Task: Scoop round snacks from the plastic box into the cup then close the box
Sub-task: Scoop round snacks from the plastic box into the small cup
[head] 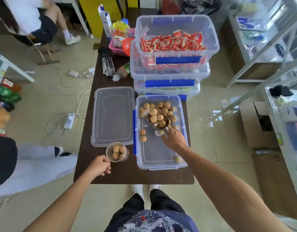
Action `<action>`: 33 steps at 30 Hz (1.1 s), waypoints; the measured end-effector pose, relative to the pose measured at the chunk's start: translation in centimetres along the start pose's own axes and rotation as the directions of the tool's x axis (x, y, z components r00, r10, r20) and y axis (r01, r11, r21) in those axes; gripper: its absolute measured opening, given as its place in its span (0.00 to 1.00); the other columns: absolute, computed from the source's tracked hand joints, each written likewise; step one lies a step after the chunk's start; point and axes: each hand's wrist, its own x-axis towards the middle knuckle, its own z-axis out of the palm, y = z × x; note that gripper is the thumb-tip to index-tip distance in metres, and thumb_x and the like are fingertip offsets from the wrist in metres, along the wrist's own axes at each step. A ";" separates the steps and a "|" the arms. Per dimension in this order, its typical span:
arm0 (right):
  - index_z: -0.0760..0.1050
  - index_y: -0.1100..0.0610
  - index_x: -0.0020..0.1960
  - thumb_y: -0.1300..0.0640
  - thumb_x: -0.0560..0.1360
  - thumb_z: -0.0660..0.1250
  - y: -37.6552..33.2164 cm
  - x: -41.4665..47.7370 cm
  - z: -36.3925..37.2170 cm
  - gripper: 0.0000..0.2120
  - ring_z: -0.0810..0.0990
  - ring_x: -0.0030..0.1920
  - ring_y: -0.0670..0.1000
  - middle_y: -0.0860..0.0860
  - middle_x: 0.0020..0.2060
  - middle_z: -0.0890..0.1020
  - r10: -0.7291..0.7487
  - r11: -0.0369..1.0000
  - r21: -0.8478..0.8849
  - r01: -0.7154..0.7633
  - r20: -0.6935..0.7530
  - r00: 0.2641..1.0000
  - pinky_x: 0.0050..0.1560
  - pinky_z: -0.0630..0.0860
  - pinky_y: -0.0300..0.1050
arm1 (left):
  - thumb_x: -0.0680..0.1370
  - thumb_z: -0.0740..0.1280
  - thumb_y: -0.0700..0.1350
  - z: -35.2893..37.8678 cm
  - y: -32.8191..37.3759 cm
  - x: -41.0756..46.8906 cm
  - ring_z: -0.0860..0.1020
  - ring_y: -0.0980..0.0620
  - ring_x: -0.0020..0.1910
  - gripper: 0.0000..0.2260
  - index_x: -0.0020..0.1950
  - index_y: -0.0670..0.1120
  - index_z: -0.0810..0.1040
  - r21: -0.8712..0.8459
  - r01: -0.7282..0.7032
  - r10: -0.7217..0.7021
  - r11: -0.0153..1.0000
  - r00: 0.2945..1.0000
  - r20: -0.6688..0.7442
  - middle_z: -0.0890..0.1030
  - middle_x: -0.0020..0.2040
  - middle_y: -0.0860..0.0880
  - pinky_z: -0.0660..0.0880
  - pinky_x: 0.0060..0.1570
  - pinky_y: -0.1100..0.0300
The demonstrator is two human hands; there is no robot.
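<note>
An open clear plastic box [161, 162] with blue clips sits on the dark table, holding round tan snacks [162, 106] mostly at its far end. My right hand [175, 139] reaches into the box and grips the handle of a metal scoop [157, 121] loaded with several snacks. The box's clear lid [113, 116] lies flat to the left of it. A clear plastic cup [117, 152] with several snacks inside stands near the lid's front edge. My left hand [99, 165] holds the cup by its near side.
Three stacked clear boxes [174, 71] stand just behind the open box, the top one full of red packets. A pink tray [116, 47], a bottle [122, 72] and a dark bundle [107, 61] lie further back. A person's legs [35, 163] are at the table's left.
</note>
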 end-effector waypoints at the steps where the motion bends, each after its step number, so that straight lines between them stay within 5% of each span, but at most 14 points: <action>1: 0.70 0.55 0.61 0.46 0.74 0.62 0.1 -0.3 -0.5 0.20 0.80 0.48 0.65 0.60 0.56 0.78 -0.036 0.999 -0.030 0.036 0.001 0.999 0.40 0.74 0.51 | 0.83 0.62 0.42 0.0 0.1 0.0 0.86 0.49 0.38 0.06 0.53 0.45 0.78 0.003 -0.004 0.004 1.000 1.000 -0.004 0.85 0.46 0.42 0.75 0.33 0.60; 8: 0.72 0.57 0.51 0.48 0.74 0.63 0.4 -1.4 -3.1 0.13 0.77 0.38 0.56 0.57 0.43 0.81 -0.250 0.934 -0.240 0.266 0.098 0.963 0.35 0.70 0.45 | 0.81 0.61 0.41 0.0 1.1 -1.5 0.86 0.50 0.37 0.06 0.52 0.44 0.77 0.004 -0.048 0.048 0.999 0.999 0.015 0.84 0.43 0.46 0.73 0.32 0.61; 14: 0.75 0.57 0.47 0.46 0.72 0.64 -2.9 -2.6 -4.4 0.14 0.76 0.36 0.55 0.53 0.38 0.78 -0.425 0.759 -0.420 0.497 0.259 0.867 0.35 0.72 0.46 | 0.80 0.59 0.38 -0.1 2.1 -2.4 0.84 0.50 0.35 0.07 0.44 0.45 0.74 0.003 -0.042 0.042 0.999 0.998 0.039 0.82 0.40 0.46 0.71 0.31 0.62; 22: 0.76 0.55 0.42 0.43 0.72 0.63 -6.9 -2.4 -5.1 0.14 0.79 0.36 0.53 0.51 0.35 0.80 -0.404 0.566 -0.558 0.607 0.453 0.794 0.38 0.80 0.49 | 0.80 0.60 0.39 -0.4 2.2 -3.0 0.84 0.50 0.34 0.06 0.43 0.44 0.74 -0.028 -0.018 0.019 0.999 0.998 0.061 0.82 0.40 0.46 0.71 0.30 0.63; 33: 0.76 0.52 0.52 0.44 0.70 0.63 -10.3 -1.4 -6.9 0.15 0.80 0.36 0.52 0.49 0.35 0.80 -0.352 0.379 -0.659 0.649 0.546 0.760 0.38 0.81 0.48 | 0.81 0.53 0.38 -0.9 2.2 -3.0 0.83 0.52 0.33 0.12 0.50 0.41 0.76 -0.060 -0.014 0.018 0.998 0.998 0.062 0.82 0.41 0.46 0.74 0.33 0.62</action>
